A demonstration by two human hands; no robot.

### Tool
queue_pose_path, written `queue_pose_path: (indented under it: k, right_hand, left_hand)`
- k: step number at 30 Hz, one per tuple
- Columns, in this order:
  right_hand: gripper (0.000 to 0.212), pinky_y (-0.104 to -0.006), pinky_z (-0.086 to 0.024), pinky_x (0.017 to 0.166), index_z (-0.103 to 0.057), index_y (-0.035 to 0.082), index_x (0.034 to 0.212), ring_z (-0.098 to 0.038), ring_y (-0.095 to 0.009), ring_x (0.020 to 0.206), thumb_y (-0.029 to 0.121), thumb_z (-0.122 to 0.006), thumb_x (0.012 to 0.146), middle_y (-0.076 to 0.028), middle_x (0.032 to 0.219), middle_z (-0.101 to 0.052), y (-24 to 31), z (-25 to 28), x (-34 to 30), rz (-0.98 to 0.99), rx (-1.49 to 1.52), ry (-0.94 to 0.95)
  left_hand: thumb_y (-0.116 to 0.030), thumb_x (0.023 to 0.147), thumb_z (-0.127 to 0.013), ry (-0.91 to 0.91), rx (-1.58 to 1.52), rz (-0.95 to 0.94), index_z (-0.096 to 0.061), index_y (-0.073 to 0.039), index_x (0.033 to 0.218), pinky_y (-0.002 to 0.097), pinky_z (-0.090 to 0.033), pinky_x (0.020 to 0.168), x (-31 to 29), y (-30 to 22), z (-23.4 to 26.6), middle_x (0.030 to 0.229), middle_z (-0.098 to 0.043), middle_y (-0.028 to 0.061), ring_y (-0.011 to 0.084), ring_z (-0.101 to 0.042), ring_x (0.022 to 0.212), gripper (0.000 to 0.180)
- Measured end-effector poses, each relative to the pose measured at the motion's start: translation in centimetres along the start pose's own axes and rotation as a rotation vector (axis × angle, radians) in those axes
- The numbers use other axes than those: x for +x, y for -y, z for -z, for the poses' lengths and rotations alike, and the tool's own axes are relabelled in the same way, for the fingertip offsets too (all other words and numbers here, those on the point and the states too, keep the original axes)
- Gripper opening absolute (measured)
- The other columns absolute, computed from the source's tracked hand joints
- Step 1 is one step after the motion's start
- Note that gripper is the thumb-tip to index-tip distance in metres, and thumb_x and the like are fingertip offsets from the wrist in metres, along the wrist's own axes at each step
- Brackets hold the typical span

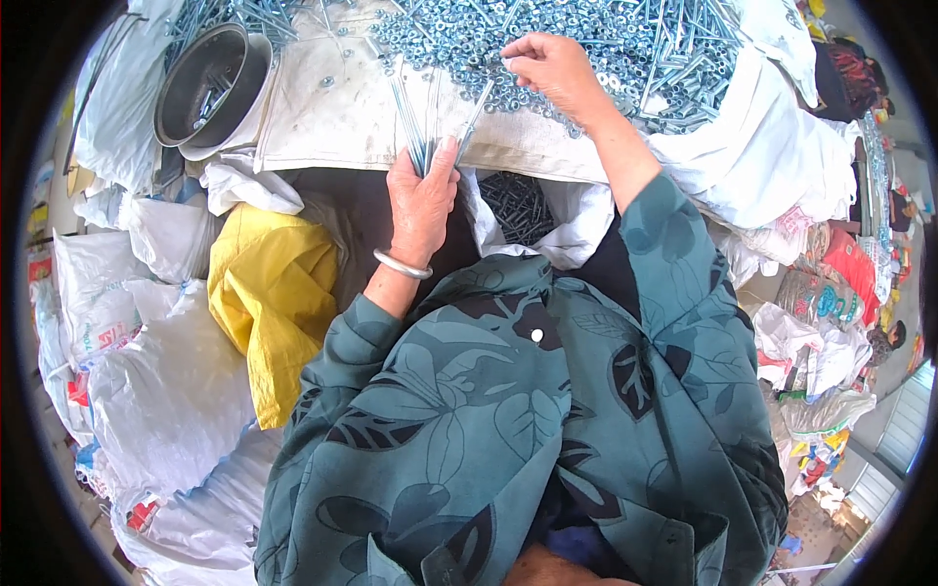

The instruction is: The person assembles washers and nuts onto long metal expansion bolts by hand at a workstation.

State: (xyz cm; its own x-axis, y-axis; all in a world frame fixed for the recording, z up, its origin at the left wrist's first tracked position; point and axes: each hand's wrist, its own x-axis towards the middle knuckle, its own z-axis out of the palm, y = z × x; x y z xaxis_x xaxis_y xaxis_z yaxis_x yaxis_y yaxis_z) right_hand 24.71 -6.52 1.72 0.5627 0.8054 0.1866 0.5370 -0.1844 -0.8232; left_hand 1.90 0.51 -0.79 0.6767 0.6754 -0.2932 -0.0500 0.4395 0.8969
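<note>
My left hand (420,200), with a bangle at its wrist, is closed round several long thin metal bolts (407,122). They point up and away over the cloth's front edge. One bolt (475,115) leans apart from the others, to the right, with its lower end by the thumb. My right hand (562,80) hovers over the near part of a pile of small metal nuts (459,49). Its thumb and forefinger are pinched together. Whatever sits between those fingertips is too small to make out.
A dark round bowl (181,107) with a few metal pieces stands at the left on the pale cloth (313,137). More long bolts (689,39) lie at the far right. Below the edge, a white sack (576,234) holds dark screws (518,207). A yellow sack (269,293) and white sacks (176,391) crowd my left.
</note>
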Motion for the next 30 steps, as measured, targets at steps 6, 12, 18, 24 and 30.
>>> queue_pose_path:
  k: [6, 12, 18, 24, 30]
  right_hand:
    - [0.021, -0.0222, -0.047, 0.065, -0.067, 0.0, 0.106, -0.058, -0.008, 0.07, 0.011, -0.064, 0.09, -0.003, 0.082, -0.065, 2.4, 0.0, -3.0, -0.248, 0.657, 0.135]
    - [0.02, -0.0222, -0.047, 0.066, -0.067, 0.0, 0.106, -0.057, -0.008, 0.069, 0.012, -0.065, 0.091, -0.002, 0.081, -0.064, 3.4, 0.3, -4.4, -0.244, 0.671, 0.111]
    - [0.019, -0.0237, -0.049, 0.059, -0.066, 0.001, 0.089, -0.061, -0.01, 0.066, 0.019, -0.068, 0.091, -0.005, 0.078, -0.066, 3.0, -0.9, -7.1, -0.37, 0.706, 0.203]
    - [0.018, -0.0263, -0.054, 0.064, -0.063, -0.003, 0.096, -0.065, -0.015, 0.069, 0.015, -0.063, 0.094, -0.01, 0.078, -0.067, 5.1, -0.8, -8.9, -0.283, 0.871, 0.073]
    - [0.017, -0.0262, -0.052, 0.064, -0.063, -0.002, 0.098, -0.063, -0.011, 0.068, 0.014, -0.061, 0.095, -0.005, 0.077, -0.065, 8.5, 4.2, -7.0, -0.022, 0.459, -0.057]
  left_hand:
    - [-0.024, 0.091, -0.071, 0.027, 0.009, -0.026, -0.058, -0.008, 0.093, 0.0192, -0.03, 0.04, 0.1, 0.2, -0.1, 0.066, -0.054, -0.0027, 0.0027, -0.041, 0.048, 0.021]
    - [-0.026, 0.087, -0.076, -0.007, 0.282, -0.21, -0.059, -0.002, 0.083, 0.0257, -0.039, 0.049, 0.3, 0.4, 0.5, 0.064, -0.055, -0.0002, 0.0071, -0.047, 0.054, 0.029]
    - [-0.026, 0.086, -0.076, 0.024, 0.628, -0.471, -0.058, 0.001, 0.083, 0.0313, -0.045, 0.055, 0.8, 0.0, -0.2, 0.066, -0.062, 0.0073, 0.0124, -0.054, 0.06, 0.033]
    - [-0.03, 0.1, -0.056, 0.096, 0.28, -0.163, -0.054, -0.006, 0.088, 0.0223, -0.034, 0.044, 0.1, -0.7, -2.4, 0.063, -0.05, -0.0017, 0.0062, -0.043, 0.05, 0.027]
    - [-0.025, 0.099, -0.058, 0.028, 0.126, -0.232, -0.053, -0.008, 0.083, 0.0207, -0.03, 0.045, 2.0, -2.2, -2.1, 0.06, -0.045, -0.006, 0.0022, -0.039, 0.05, 0.024]
